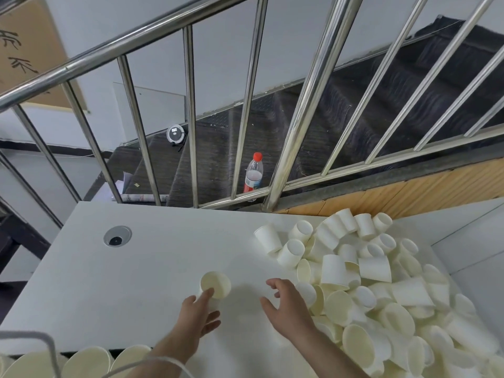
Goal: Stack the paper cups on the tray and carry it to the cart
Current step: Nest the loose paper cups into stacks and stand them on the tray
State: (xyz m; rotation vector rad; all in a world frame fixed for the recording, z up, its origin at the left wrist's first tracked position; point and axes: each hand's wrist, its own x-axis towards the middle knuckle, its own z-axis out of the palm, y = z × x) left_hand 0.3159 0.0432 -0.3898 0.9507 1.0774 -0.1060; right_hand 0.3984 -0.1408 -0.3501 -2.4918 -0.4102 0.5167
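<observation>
This looks like an upper landing or mezzanine in a workplace or storage building, not a home. A polished stainless-steel stair railing (174, 25) with slanted bars runs right behind a plain white desk (152, 257), which has a round cable grommet (117, 236) set into its top, as office furniture does. Beyond the bars, dark steel stairs with a raised tread pattern (327, 115) drop to a lower level. A brown cardboard box with black handwritten characters (30, 50) sits up at the left. A clear plastic bottle with a red cap (254, 173) stands by the railing foot. A great loose heap of white paper cups (381, 290) suggests bulk work.
</observation>
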